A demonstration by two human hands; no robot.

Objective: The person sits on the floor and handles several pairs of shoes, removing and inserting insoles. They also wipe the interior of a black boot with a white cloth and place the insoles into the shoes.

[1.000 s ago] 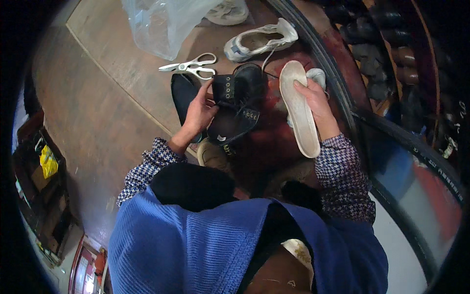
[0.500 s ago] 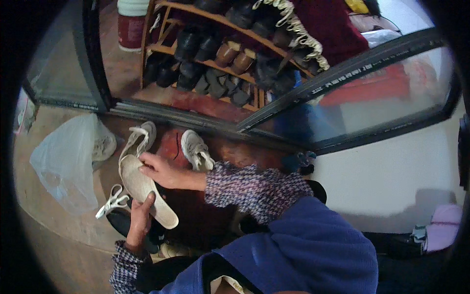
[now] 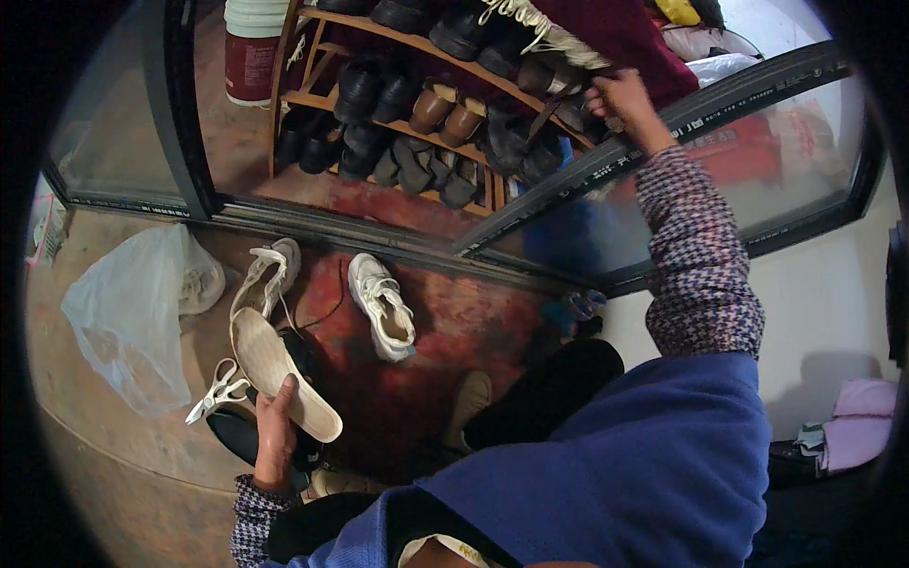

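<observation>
A pale insole (image 3: pixel 270 355) lies slanted in my left hand (image 3: pixel 276 426), thumb on top and fingers underneath. Beyond its far end is a white sneaker (image 3: pixel 268 275) with its opening spread, and a second white sneaker (image 3: pixel 381 308) stands to the right. White-handled scissors (image 3: pixel 222 390) lie left of the insole. My right arm stretches over the door frame. At its end my right hand (image 3: pixel 623 102) has curled fingers at the white fringe (image 3: pixel 554 40) of a dark red cloth (image 3: pixel 630 38); what they grip is hidden.
Behind the sliding door's dark frame (image 3: pixel 663 133) a wooden rack (image 3: pixel 379 114) holds several dark and brown shoes. A red-and-white bucket (image 3: pixel 253 57) stands left of it. On the floor at left sits a translucent plastic bag (image 3: pixel 128 317) beside another pale shoe (image 3: pixel 201 284).
My right hand has left the insole and reached far right over the door frame to the fringe. The fringe's lower end has shifted up. My left hand still holds the insole.
</observation>
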